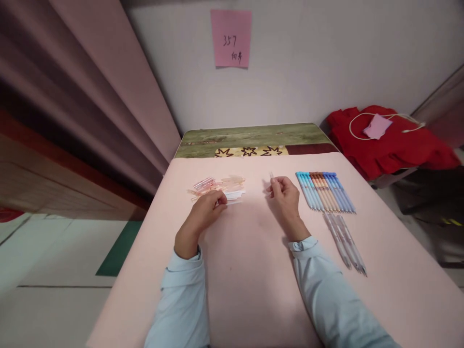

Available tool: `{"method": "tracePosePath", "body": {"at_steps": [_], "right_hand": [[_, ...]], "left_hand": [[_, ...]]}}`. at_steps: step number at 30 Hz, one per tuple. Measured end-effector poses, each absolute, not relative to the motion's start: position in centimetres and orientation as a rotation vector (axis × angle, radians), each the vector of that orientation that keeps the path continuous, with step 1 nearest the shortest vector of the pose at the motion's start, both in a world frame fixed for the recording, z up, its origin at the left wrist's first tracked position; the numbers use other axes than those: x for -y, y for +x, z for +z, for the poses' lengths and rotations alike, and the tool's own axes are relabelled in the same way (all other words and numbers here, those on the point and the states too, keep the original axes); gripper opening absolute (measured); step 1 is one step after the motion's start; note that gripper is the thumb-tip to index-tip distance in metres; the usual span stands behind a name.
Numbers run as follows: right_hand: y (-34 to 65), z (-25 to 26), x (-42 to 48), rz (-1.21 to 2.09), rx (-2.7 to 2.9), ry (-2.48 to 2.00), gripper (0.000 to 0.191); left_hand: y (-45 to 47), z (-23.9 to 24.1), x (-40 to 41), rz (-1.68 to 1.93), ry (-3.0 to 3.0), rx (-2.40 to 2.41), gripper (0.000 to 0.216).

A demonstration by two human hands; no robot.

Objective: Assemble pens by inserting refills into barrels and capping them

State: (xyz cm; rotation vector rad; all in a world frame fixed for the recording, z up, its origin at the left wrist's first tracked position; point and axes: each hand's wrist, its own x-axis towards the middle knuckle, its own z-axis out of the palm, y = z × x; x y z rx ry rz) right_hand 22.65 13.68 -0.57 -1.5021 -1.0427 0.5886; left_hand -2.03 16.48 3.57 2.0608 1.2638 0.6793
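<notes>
My left hand is closed at the near side of a loose pile of slim sticks, its fingertips on a thin white stick. More white sticks lie just beyond the fingers, and pinkish, clear-looking slim pieces spread behind them. Over the middle of the table, my right hand pinches a small clear piece that pokes up past the thumb; its lower part is hidden by the fingers. To the right of that hand lies a neat row of pens in light blue, brown-orange and darker blue.
Several clear grey pens lie below the coloured row. A pale pink cover spreads over the table, with a green patterned surface at its far edge. Red cloth with a white cable sits at the right; a curtain hangs left.
</notes>
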Motion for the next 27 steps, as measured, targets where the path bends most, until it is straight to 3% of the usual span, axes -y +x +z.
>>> {"method": "tracePosePath", "body": {"at_steps": [2,4,7,13,27], "right_hand": [[22.2,-0.5,-13.9,0.695,0.932,-1.358,0.034],[21.8,-0.4,-14.1,0.777,0.889,-1.252,0.03],[21.1,-0.2,-14.1,0.9,0.876,-1.13,0.028],[20.4,0.1,-13.9,0.971,0.938,-1.073,0.026],[20.5,0.0,-14.3,0.928,1.016,-1.144,0.028]], "left_hand": [[-0.4,4.6,-16.7,1.0,1.766,-1.14,0.004],[1.8,5.0,-17.3,1.348,1.363,-1.014,0.015],[4.8,4.6,-18.4,1.588,0.914,-0.843,0.024],[6.7,2.7,-19.4,1.46,0.56,-0.79,0.028],[7.5,3.6,-18.5,1.47,0.732,-0.912,0.037]]}}
